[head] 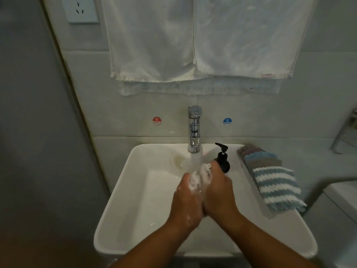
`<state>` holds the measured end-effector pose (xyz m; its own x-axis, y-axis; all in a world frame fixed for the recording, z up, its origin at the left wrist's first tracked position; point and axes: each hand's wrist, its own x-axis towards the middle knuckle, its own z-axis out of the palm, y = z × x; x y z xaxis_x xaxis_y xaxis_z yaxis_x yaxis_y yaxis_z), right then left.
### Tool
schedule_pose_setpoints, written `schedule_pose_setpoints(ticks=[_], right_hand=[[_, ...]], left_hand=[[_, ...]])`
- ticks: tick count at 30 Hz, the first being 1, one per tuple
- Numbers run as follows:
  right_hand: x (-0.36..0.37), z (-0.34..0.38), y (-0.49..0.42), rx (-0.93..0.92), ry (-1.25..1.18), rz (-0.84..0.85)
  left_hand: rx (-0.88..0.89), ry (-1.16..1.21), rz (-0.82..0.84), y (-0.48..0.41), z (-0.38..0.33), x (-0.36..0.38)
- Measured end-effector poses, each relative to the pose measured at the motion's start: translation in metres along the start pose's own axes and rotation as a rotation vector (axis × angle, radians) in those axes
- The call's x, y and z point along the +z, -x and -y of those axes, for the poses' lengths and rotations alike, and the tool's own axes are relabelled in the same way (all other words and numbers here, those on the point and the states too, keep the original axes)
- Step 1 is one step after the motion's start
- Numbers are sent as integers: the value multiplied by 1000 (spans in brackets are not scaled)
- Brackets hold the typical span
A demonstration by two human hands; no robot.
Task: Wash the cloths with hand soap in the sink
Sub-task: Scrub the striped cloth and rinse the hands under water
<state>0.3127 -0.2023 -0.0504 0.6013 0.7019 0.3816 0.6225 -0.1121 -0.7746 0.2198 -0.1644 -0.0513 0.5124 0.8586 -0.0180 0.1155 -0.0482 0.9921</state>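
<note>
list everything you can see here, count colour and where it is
sink: 1, white, centre
faucet: 1, chrome, sink's back edge, water running
soap bottle: 1, black, right of faucet
soapy cloth: 1, white, between both hands at the stream
folded cloths: several, striped blue-white, grey, blue, mauve, sink's right rim
towels: 2, white, hanging above faucet
socket: 1, white, wall top left
hot sticker: 1, red, left of faucet
cold sticker: 1, blue, right of faucet
left hand: 1, sudsy, grips soapy cloth
right hand: 1, grips soapy cloth
</note>
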Motion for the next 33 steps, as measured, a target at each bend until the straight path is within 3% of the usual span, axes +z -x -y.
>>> schedule_pose_setpoints(ticks=[3, 7, 10, 14, 19, 23, 26, 29, 31, 33], right_hand=[[-2, -7, -10, 72, 115, 51], [11, -4, 25, -63, 104, 251], [6, 3, 21, -110, -4, 136], [-6, -5, -5, 66, 43, -65], [8, -5, 23, 44, 152, 254], [3, 6, 20, -6, -119, 13], [-5, -3, -4, 83, -9, -79], [-6, -5, 2, 121, 105, 129], [0, 0, 18, 107, 73, 276], [3, 8, 28, 50, -56, 241]], left_hand=[[66, 23, -11, 2, -4, 0], [95, -126, -161, -18, -9, -13], [42, -164, -75, -10, -2, -8], [112, -124, 53, 3, 2, 2], [87, -118, -82, -13, -11, -9], [-51, -8, -66, -8, -11, -3], [28, -58, 56, 3, -6, 5], [97, -36, 77, -1, -6, -1], [145, -117, -17, -13, -8, -8], [119, -146, -53, -17, -9, -13]])
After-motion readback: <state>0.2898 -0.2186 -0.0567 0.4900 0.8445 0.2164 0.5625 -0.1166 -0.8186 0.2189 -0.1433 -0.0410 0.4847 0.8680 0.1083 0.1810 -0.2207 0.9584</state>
